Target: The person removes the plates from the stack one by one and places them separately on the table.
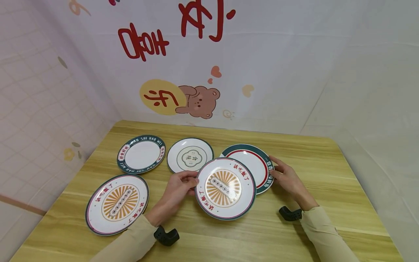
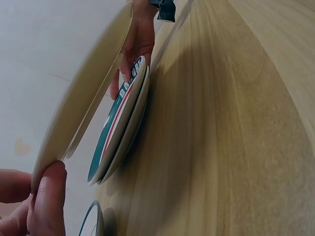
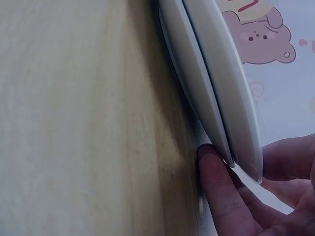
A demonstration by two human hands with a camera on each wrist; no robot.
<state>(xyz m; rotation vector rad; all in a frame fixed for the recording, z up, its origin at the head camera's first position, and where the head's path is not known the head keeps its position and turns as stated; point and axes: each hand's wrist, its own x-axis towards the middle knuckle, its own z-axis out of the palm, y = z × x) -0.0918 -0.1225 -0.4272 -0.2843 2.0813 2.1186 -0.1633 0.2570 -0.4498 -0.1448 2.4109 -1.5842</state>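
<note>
My left hand pinches the left rim of a white plate with an orange sunburst print, thumb beneath it in the left wrist view. This plate is held tilted above the table, its pale underside visible. Behind it, partly covered, lies a green-rimmed plate with a red ring, stacked on another plate. My right hand grips the right rim of these two plates. In the right wrist view, one fingertip is under the lower plate, while another finger is at the upper plate's edge.
A white plate with a central emblem stands behind my left hand. Left of it sits a plate with a lettered green rim. A second sunburst plate lies at front left on the wooden table. White printed wall sheets surround the table.
</note>
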